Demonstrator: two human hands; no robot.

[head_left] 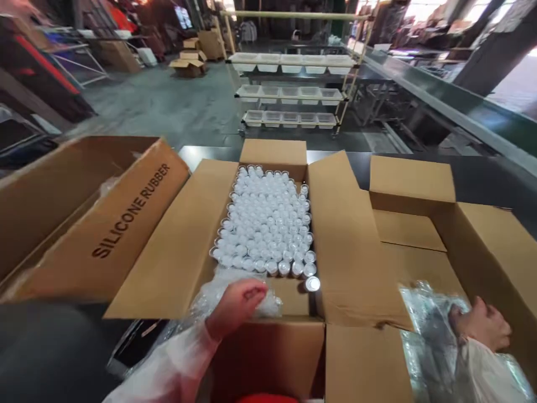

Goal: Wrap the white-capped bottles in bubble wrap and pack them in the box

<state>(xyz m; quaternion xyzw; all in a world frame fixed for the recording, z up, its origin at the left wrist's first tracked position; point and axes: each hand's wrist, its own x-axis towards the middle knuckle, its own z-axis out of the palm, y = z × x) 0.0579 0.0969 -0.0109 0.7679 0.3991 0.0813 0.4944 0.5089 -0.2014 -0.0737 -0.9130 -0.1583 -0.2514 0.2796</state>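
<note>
Red item (pixel 268 398), qty 1, part seen, near edge, ctr. Ctr carton (pixel 272 152), open, flaps out, on dark desk (pixel 482 179): small white/clear containers (pixel 268 218), many, close-packed, fill far & mid part; lone container (pixel 312 284) just apart, near R. Plastic film (pixel 210 294), clear, crumpled, near L, same carton. L hand (pixel 237 308): fingers curled, at film; can't tell if gripping. R hand (pixel 482 324): fingers bent, at clear plastic bags (pixel 432 319), R carton (pixel 419 263), near end; can't tell if grasping. L carton (pixel 130 212), mkd "SILICONE RUBBER". Rack (pixel 293 15), far ctr, 3 tiers, pale bins (pixel 291 63), 5 ea.
</note>
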